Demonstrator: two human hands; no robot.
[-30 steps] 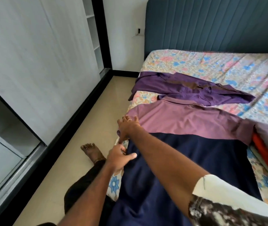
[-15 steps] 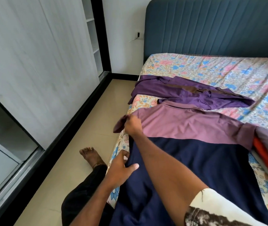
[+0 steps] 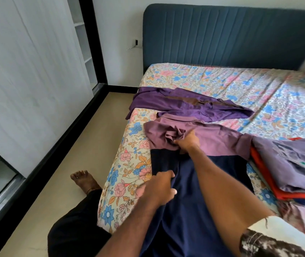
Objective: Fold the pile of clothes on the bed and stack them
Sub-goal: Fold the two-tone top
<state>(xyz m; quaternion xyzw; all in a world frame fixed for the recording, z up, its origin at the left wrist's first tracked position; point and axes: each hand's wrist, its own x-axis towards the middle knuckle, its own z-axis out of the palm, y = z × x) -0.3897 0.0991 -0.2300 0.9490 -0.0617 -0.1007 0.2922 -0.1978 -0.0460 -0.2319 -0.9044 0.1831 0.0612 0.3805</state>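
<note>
A: What are the fingers doing?
B: The right hand has its fingers curled round a bunched sleeve of the two-tone polo shirt, pinching the crumpled mauve cloth against the shirt's shoulder. The left hand grips the folded-in navy edge lower down, thumb on top, fingers tucked under the cloth.

A: Any writing or labels?
B: Nothing readable. The lilac shirt at the right has a dark printed design with a small green patch, too blurred to make out.

A: How does the polo lie?
B: Flat on the bed, near its left edge. Its long axis runs from the person toward the headboard, collar at the far end, navy hem nearest the body. The upper part is mauve, the lower part navy, with a straight seam across. The left side is turned inward over the body.

A: And textures?
B: The polo looks like soft matte knit, creased where it is gathered. The lilac shirt sits folded on an orange garment, just beside the polo's right sleeve. A deep purple shirt lies spread and rumpled beyond the collar, touching it. The sheet is floral cotton in pink, blue and orange; the headboard is teal, padded in vertical channels
</note>
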